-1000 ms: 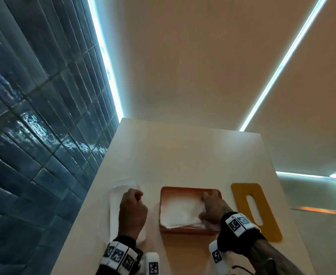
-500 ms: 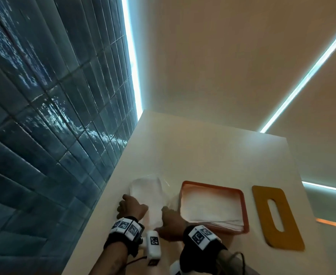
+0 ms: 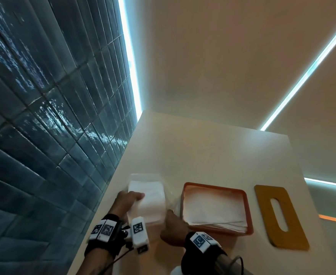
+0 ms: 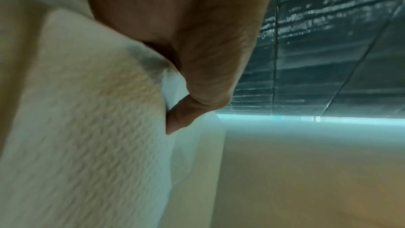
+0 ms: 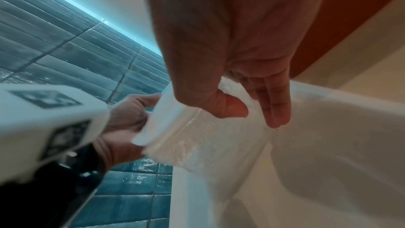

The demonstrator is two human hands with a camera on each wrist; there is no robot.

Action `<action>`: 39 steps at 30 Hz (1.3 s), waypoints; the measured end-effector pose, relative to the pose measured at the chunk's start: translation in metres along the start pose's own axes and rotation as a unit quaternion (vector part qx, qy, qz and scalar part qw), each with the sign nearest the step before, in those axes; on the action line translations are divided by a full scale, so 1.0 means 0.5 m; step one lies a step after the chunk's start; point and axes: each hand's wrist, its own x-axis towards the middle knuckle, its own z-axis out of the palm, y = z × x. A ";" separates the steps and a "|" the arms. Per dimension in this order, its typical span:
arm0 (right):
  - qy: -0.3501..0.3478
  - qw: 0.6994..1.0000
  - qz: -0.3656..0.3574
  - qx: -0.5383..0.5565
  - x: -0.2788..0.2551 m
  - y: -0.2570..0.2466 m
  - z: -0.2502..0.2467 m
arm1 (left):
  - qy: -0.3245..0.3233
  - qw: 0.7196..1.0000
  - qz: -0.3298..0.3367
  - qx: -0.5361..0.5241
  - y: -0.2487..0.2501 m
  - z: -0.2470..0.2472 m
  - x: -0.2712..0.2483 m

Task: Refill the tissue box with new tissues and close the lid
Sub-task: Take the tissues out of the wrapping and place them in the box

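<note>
Tissues: a white stack [image 3: 149, 201] in a clear plastic wrapper [image 3: 168, 197] lies low in the head view, left of centre, on the pale table [image 3: 212, 155]. In the left wrist view the embossed stack [image 4: 87, 127] fills the left half of the frame.
Left hand: the left hand [image 3: 126, 201] sits at the stack's left edge, its fingers curled over the top sheet. In the left wrist view the hand [image 4: 186, 41] pinches the stack's corner between thumb and a finger; in the right wrist view it [image 5: 129, 115] grips the stack's [image 5: 162, 120] end, at left of centre in the frame.
Right hand: the right hand [image 3: 173, 227] is at the stack's lower right corner, between stack and box. In the right wrist view the hand [image 5: 230, 58] hangs from the top of the frame, thumb and straight fingers [image 5: 276, 107] pinching the crinkled wrapper [image 5: 210, 141].
Tissue box: an orange open box [image 3: 246, 207] lies just right of the wrapper, low and right of centre, with white tissues [image 3: 212, 209] already inside, their layered edges showing at its near side.
Lid: a flat yellow-brown lid [image 3: 282, 215] with a long slot lies on the table right of the box, apart from it.
Wall: blue-green glossy tiles [image 3: 44, 116] fill the left of the frame, meeting the table's left edge.
Light strips: a strip of light [image 3: 131, 66] runs along the tiles' upper right edge; another [image 3: 305, 72] crosses the upper right.
</note>
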 end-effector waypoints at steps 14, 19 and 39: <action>-0.063 0.852 -0.017 0.519 -0.082 0.010 -0.170 | -0.252 0.959 0.115 -0.058 0.079 -0.056 -0.132; -0.125 0.785 -0.057 0.605 -0.110 0.064 -0.257 | -0.351 0.923 0.125 0.095 0.112 0.020 -0.173; 0.081 0.881 -0.056 0.463 -0.168 0.314 -0.317 | -0.213 0.975 0.060 -0.035 0.062 0.212 -0.123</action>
